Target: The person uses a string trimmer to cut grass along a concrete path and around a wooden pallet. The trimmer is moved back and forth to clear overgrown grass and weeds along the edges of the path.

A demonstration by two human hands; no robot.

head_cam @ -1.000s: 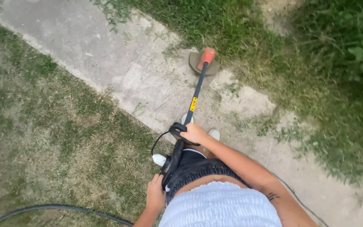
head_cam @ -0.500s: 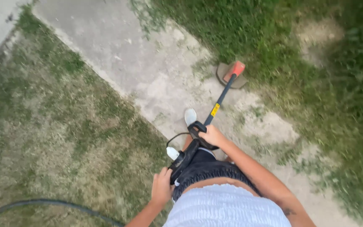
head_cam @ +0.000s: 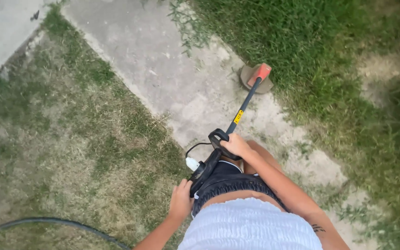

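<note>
I hold a string trimmer point(head_cam: 241, 111) with a black shaft and an orange head point(head_cam: 259, 74). Its head sits at the edge where the concrete path point(head_cam: 163, 69) meets the tall green grass point(head_cam: 311, 41). My right hand point(head_cam: 236, 145) grips the black loop handle midway up the shaft. Lower down by my hip, my left hand point(head_cam: 181, 199) is closed on the rear grip of the trimmer. A yellow sticker marks the shaft.
A dark hose or cable point(head_cam: 47, 224) curves across the dry, patchy lawn point(head_cam: 61, 153) at the lower left. A white plug point(head_cam: 192, 163) hangs by the trimmer's rear. Lush grass fills the right side, with a bare patch point(head_cam: 380, 69) at the far right.
The view has shifted so the trimmer head sits further right against the grass edge. My white shoe has dropped out of sight. Both hands keep their grips.
</note>
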